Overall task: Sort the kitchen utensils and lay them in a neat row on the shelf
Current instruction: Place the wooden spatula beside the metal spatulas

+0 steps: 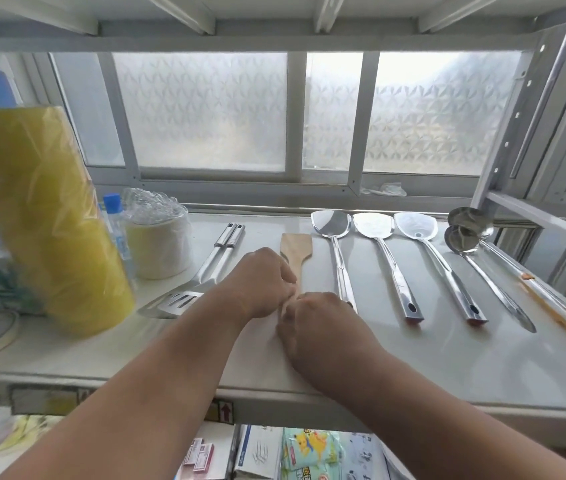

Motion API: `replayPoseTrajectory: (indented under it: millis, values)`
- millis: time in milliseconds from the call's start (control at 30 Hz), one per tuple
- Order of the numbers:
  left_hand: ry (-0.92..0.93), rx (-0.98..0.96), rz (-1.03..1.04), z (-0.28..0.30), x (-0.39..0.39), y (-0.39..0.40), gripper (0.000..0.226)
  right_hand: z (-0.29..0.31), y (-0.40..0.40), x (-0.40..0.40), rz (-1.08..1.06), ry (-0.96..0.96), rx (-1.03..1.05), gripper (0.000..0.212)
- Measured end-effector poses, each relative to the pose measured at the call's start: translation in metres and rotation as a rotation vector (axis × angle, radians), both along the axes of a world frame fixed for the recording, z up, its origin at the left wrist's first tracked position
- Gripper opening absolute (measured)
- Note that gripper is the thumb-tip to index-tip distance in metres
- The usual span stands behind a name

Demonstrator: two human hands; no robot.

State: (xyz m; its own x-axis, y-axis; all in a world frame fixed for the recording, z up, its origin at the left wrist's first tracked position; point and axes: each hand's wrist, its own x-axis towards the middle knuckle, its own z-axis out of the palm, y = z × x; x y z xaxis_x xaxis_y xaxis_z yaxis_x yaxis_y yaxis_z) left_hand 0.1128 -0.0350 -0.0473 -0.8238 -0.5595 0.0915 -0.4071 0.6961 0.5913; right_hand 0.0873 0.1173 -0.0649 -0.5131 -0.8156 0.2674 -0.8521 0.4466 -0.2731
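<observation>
- Head view: both hands meet at the near end of the wooden spatula [296,252], which lies flat on the white shelf [447,368], blade toward the window.
- The left hand [260,282] curls its fingers around the spatula's handle; the right hand [319,323] curls over the handle's near end, though its fingertips are hidden, so I cannot tell whether it pinches.
- Left of them, slotted steel tongs [202,275] lie angled.
- To the right, three steel turners [340,258] [388,265] [444,268] and two ladles [482,268] [516,268] lie side by side, heads toward the window.
- Far left stands a yellow plastic-wrapped roll [42,216].
</observation>
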Motion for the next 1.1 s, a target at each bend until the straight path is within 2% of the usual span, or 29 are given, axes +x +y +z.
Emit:
replayPoseTrajectory:
  millis: [433,733,900,1100]
  values:
    - [0.029,0.052,-0.008,-0.004,-0.007,-0.001,0.013,-0.005,-0.001,-0.004,-0.029,-0.051,-0.056,0.028]
    - [0.010,0.021,-0.006,-0.005,-0.007,0.001,0.018,-0.003,-0.002,-0.006,-0.062,-0.080,-0.018,0.022]
    - [0.044,0.066,0.038,-0.003,-0.005,0.002,0.012,-0.001,-0.003,-0.007,-0.073,-0.094,-0.006,0.023]
    - [0.029,0.060,0.034,0.002,0.005,0.004,0.029,0.007,0.010,0.004,-0.066,-0.078,-0.051,0.021]
